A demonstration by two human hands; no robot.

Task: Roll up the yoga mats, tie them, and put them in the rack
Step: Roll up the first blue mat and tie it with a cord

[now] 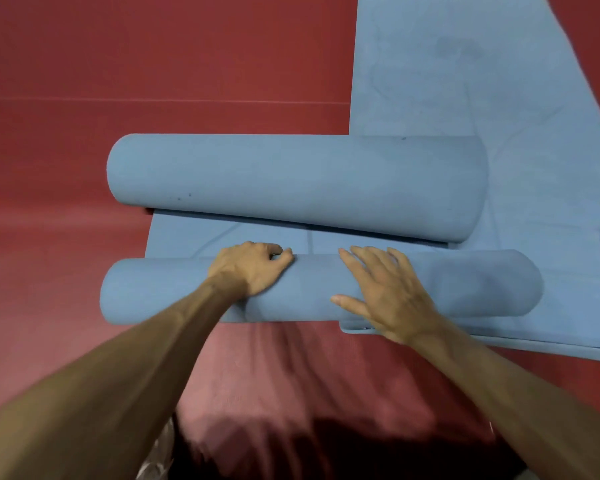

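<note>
A blue yoga mat roll [482, 285] lies across the floor close to me, with a short flat stretch of the same mat [187, 237] beyond it. My left hand [253, 268] sits on top of the roll with its fingers curled over the far side. My right hand [385, 292] presses flat on the roll with fingers spread. A second, thicker blue roll [291, 178] lies just beyond, parallel to the first. No tie or rack is in view.
Another blue mat [465, 64] lies unrolled at the right, running away from me, its near edge passing under the rolls. Red floor [153, 64] surrounds everything. Reddish cloth over my legs [291, 393] fills the bottom of the view.
</note>
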